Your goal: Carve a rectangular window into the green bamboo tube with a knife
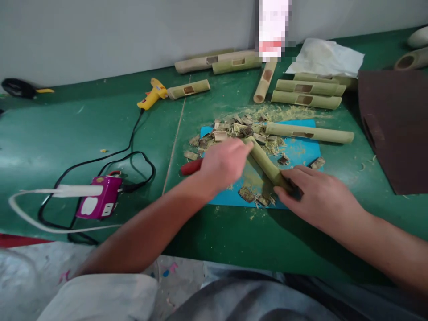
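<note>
A green bamboo tube [265, 162] slants over the blue mat [299, 156], its far end higher in the picture. My left hand [224, 161] is closed at that far end, a finger pressed on the rim. Around the near end, the fingers of my right hand [316, 194] are wrapped. Something dark shows under them, and I cannot make out what it is. From beside my left wrist a red handle [191, 167] sticks out; the rest of it is hidden. Cut bamboo pieces [220, 135] and shavings lie heaped behind my left hand.
Another bamboo tube [326, 134] with a cut window lies across the mat's back edge. More windowed tubes [306, 99] rest farther back, near a white cloth [326, 58]. A yellow glue gun [153, 94] is corded to a purple power adapter [100, 196]. A dark brown sheet [396, 129] lies right.
</note>
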{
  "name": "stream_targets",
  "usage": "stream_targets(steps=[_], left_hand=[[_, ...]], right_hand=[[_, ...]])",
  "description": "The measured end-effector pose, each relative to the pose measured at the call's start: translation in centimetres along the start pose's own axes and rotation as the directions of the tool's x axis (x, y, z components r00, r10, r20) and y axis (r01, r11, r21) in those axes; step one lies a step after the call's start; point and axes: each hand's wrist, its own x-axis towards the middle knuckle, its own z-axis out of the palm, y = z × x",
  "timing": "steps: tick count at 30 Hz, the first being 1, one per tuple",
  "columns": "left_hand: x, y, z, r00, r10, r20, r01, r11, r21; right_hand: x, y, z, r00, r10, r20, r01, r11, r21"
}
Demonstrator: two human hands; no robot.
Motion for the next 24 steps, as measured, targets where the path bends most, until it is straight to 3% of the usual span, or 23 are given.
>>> stream_targets(steps=[3,6,11,14,18,21,24], left_hand=[[-0.1,-0.1,0.1,0.994,0.112,0.008,-0.112,0.993,-0.041],[-0.2,-0.1,0.3,0.998,0.000,-0.060,0.002,1.000,0.022],[-0.2,0.6,0.2,0.994,0.113,0.005,-0.113,0.994,-0.008],[0.0,0.8,-0.1,0.999,-0.006,-0.042,0.008,1.000,0.028],[0.0,1.0,-0.3,0.988,0.150,0.039,-0.147,0.986,-0.082],[-0.1,1.4,-0.2,1.000,0.017,-0.006,-0.017,1.000,-0.002],[-0.3,1.8,-0.1,0.989,0.125,0.076,-0.120,0.990,-0.070]], right_hand=[[0.0,-0.1,0.0,1.000,0.007,-0.002,-0.007,1.000,0.001],[0.0,-0.1,0.0,1.000,0.013,0.004,-0.013,1.000,0.005],[0.1,-0.1,0.0,1.000,0.012,0.014,-0.012,1.000,0.009],[0.1,-0.1,0.0,1.000,0.020,0.011,-0.020,1.000,0.011],[0.0,-0.2,0.0,0.999,0.016,0.034,-0.017,1.000,0.017],[0.1,-0.3,-0.1,0.999,0.022,0.030,-0.022,1.000,0.005],[0.1,-0.3,-0.1,0.999,0.009,0.051,-0.009,1.000,0.007]])
